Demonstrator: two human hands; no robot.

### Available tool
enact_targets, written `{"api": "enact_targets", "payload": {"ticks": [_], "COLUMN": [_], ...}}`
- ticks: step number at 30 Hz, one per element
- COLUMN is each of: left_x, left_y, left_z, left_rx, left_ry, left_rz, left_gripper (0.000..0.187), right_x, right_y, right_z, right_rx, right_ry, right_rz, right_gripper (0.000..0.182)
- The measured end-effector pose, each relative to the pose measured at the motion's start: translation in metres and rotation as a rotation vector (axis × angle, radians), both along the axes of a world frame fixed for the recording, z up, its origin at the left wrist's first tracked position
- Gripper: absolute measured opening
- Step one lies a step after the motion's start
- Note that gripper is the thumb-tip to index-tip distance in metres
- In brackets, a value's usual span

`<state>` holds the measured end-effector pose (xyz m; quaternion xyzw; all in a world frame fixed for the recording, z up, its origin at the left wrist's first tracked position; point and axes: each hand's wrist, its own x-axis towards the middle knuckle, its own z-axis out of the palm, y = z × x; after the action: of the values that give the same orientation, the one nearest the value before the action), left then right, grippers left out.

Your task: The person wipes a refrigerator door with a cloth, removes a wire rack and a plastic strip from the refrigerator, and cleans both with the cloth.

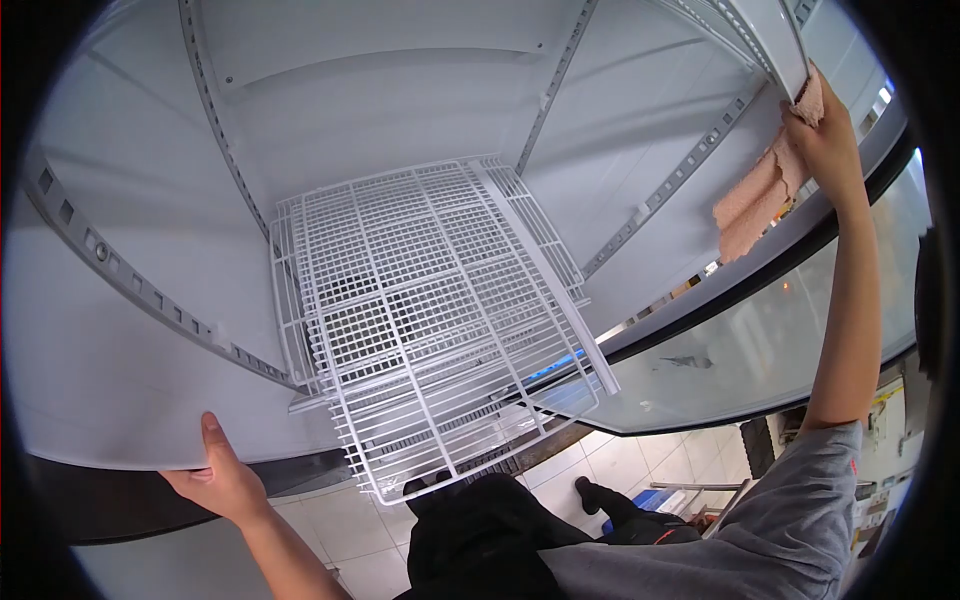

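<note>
1. Cabinet with smooth white walls [380, 120] is enclosing white wire-grid shelves [462, 266].
2. Fuzzy pink cloth [762, 200] is hanging, upper right, from the right hand's [828, 150] closed grip.
3. Left hand [228, 487] is touching the cabinet's edge, hidden fingers leaving its grip unclear.

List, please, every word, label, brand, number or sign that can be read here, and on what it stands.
No text can be read.
Red mark on the grey sleeve: too small to read.
Dark mark at the glass door: too unclear to read.
</note>
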<state>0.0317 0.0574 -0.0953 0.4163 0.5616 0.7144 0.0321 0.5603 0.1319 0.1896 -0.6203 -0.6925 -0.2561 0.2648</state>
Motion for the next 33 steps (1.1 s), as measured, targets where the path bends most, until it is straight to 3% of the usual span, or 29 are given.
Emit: {"api": "enact_targets", "payload": {"ticks": [3,22,27,33], "left_x": [-0.004,0.001,0.002,0.005], "left_y": [0.000,0.000,0.000,0.000], "left_z": [-0.005,-0.004,-0.005,-0.005], "left_rx": [0.008,-0.015,-0.037,-0.011], "left_ry": [0.051,0.014,0.008,-0.003], "left_rz": [0.021,0.031,0.046,0.049], "left_gripper": [0.042,0.046,0.046,0.045], "right_x": [0.005,-0.022,-0.024,-0.020], "right_y": [0.003,-0.008,-0.002,0.000], "right_z": [-0.003,0.000,-0.012,-0.013], "right_rx": [0.114,-0.017,0.171,0.158], "right_ry": [-0.073,0.028,0.058,0.099], "right_rz": [0.058,-0.030,-0.018,0.000], "right_gripper": [0.058,0.057,0.053,0.054]}}
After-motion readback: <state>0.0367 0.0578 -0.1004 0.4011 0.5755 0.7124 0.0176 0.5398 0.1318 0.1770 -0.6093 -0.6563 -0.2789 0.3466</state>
